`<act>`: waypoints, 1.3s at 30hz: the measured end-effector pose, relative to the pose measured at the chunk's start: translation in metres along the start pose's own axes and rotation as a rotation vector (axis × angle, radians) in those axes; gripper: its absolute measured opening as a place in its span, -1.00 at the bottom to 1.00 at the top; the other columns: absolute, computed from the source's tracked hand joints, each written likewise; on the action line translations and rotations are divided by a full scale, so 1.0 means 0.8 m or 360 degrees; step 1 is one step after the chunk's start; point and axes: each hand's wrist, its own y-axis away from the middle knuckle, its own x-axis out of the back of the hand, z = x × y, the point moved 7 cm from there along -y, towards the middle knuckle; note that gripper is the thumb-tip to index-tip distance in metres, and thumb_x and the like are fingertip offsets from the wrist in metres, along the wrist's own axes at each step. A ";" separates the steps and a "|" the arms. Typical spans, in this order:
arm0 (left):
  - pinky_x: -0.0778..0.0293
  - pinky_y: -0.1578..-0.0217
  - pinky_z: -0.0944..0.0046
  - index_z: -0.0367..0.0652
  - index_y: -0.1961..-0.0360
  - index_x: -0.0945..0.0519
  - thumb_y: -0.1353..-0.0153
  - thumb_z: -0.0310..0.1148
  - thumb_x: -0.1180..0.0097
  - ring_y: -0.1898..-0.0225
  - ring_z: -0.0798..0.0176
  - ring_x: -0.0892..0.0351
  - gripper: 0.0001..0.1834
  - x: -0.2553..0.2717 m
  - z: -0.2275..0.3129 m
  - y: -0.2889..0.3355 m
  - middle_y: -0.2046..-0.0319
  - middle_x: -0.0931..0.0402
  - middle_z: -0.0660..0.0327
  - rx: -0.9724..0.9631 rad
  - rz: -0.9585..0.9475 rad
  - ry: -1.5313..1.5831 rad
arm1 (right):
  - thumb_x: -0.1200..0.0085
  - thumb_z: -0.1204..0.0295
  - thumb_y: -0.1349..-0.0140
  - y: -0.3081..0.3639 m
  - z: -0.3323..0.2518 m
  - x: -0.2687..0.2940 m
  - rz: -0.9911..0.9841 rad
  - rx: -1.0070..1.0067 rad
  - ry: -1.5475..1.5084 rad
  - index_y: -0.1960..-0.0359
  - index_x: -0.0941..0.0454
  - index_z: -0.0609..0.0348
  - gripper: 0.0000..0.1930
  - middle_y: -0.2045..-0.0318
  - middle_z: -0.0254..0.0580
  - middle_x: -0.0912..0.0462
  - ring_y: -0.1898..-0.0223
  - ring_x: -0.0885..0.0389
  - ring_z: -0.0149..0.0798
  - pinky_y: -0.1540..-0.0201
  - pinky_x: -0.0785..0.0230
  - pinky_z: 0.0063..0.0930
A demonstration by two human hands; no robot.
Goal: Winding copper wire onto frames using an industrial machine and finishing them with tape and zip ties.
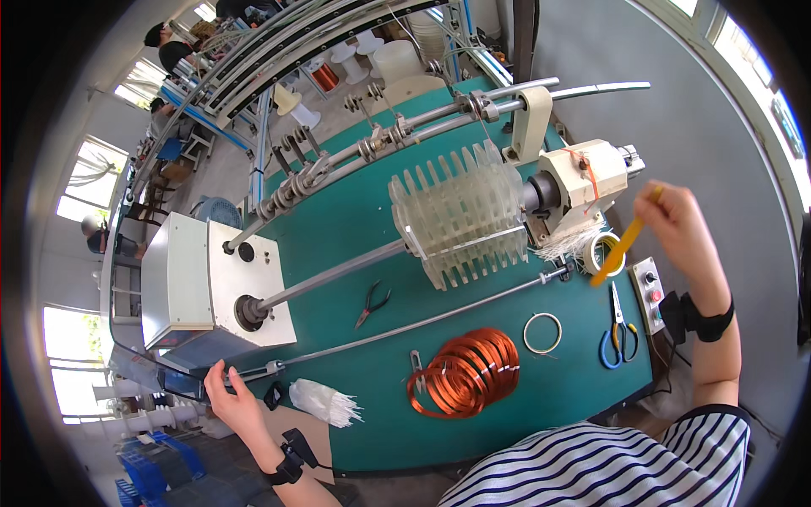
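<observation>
My right hand is closed on the upper end of a yellow strip, which looks like tape. The strip slants down in front of a pale tape roll; whether they are joined, I cannot tell. To the far left, my left hand has its fingers apart, beside the left end of a thin metal rod that crosses the front of the green table. Contact with the rod is unclear. Between my hands lies a bundle of copper wire coils. Behind it a ribbed translucent winding former sits on the machine's shaft.
Blue-handled scissors lie beside a control box. Pliers, a wire ring and a bag of white strips rest on the table. A white machine housing stands left. Other people are in the background.
</observation>
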 end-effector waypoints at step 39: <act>-0.16 0.45 0.53 -0.25 0.06 -0.43 -0.36 -0.04 0.23 0.51 0.53 -0.16 -0.54 -0.012 -0.099 0.019 0.50 -0.24 0.42 0.0877 0.1027 0.1269 | 0.10 0.26 -0.27 -0.572 -0.048 -0.192 0.0395 0.0834 0.0142 0.03 -0.53 0.04 -0.69 0.31 -0.23 -0.64 0.29 -0.58 -0.30 0.21 -0.39 -0.49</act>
